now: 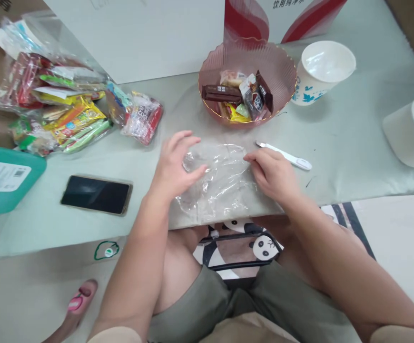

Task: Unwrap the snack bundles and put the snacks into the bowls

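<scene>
A crinkled clear plastic bag (pixel 221 183) lies flat near the table's front edge, between my hands. Over its left side is my left hand (pixel 176 166), fingers spread and curved, holding nothing. My right hand (pixel 273 174) is at the bag's upper right edge, its thumb and index finger pinched on the plastic. Just beyond and to the right of that hand lies a white utility knife (pixel 287 156). Behind the bag stands a pink ribbed glass bowl (pixel 214 107) with several wrapped snacks (pixel 253 97) inside.
A black phone (pixel 96 194) lies at left, beside a teal box (pixel 10 190). Wrapped snacks (pixel 73 119) are heaped at back left, with a red packet (pixel 144 119) near them. Two paper cups (pixel 316 78) stand at right. A large white box (pixel 157 38) stands behind.
</scene>
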The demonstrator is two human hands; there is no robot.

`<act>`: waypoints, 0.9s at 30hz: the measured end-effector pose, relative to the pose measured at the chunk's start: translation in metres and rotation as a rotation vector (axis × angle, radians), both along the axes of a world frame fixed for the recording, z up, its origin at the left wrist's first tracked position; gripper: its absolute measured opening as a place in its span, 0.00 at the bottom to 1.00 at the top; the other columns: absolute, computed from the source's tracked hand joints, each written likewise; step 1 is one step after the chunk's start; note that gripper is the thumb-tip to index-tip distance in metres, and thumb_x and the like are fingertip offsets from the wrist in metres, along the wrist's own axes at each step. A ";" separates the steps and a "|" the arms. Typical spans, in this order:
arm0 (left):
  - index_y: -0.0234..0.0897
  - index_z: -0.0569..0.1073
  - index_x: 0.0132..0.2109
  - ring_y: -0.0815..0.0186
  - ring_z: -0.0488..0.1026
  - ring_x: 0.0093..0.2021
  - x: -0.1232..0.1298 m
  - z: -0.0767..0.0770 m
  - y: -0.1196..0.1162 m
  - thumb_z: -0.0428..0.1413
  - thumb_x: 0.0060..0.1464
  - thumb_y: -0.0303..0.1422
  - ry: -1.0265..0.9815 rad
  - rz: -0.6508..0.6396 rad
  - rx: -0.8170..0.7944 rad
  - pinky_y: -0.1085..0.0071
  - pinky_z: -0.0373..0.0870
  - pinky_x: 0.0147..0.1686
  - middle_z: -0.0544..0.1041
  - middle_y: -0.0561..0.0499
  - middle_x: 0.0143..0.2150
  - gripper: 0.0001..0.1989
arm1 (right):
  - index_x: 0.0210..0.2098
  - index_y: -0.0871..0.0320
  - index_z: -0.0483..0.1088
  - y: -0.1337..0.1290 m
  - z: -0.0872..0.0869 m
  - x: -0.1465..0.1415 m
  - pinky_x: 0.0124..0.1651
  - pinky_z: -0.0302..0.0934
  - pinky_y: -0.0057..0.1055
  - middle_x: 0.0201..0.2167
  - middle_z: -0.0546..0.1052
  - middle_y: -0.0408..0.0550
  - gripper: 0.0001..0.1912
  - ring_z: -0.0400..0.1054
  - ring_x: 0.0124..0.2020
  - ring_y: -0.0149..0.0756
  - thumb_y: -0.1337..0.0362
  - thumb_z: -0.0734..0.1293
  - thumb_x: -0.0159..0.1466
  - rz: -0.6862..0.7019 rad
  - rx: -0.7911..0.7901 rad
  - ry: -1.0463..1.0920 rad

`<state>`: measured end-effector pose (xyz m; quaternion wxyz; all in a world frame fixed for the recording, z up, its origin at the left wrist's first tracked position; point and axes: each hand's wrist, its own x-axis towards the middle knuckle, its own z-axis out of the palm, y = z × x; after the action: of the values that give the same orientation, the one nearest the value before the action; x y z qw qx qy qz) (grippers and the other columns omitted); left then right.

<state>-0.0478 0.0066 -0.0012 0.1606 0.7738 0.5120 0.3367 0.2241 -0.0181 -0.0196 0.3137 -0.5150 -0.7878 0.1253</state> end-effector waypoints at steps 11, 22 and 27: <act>0.36 0.83 0.36 0.70 0.64 0.23 0.002 0.002 0.005 0.58 0.59 0.46 -0.265 0.069 -0.383 0.72 0.61 0.24 0.73 0.53 0.23 0.18 | 0.42 0.53 0.74 0.005 -0.006 0.007 0.46 0.69 0.38 0.41 0.78 0.49 0.18 0.75 0.44 0.42 0.78 0.59 0.63 0.059 0.050 0.081; 0.37 0.77 0.29 0.70 0.70 0.24 -0.004 -0.001 0.007 0.58 0.63 0.46 -0.413 0.219 -0.309 0.73 0.66 0.26 0.72 0.54 0.20 0.20 | 0.49 0.51 0.71 0.005 -0.009 0.004 0.44 0.71 0.42 0.43 0.78 0.50 0.13 0.74 0.37 0.40 0.68 0.64 0.65 -0.097 -0.048 0.159; 0.38 0.77 0.36 0.72 0.72 0.21 0.006 -0.004 0.007 0.56 0.64 0.50 -0.693 0.403 -0.318 0.75 0.66 0.21 0.80 0.51 0.30 0.19 | 0.60 0.46 0.58 0.007 -0.010 0.002 0.30 0.70 0.34 0.55 0.76 0.53 0.30 0.77 0.40 0.40 0.54 0.70 0.62 -0.293 -0.443 0.766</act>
<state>-0.0418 0.0138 -0.0052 0.3713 0.4650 0.6141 0.5185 0.2260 -0.0110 -0.0299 0.4789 -0.5922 -0.4883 0.4260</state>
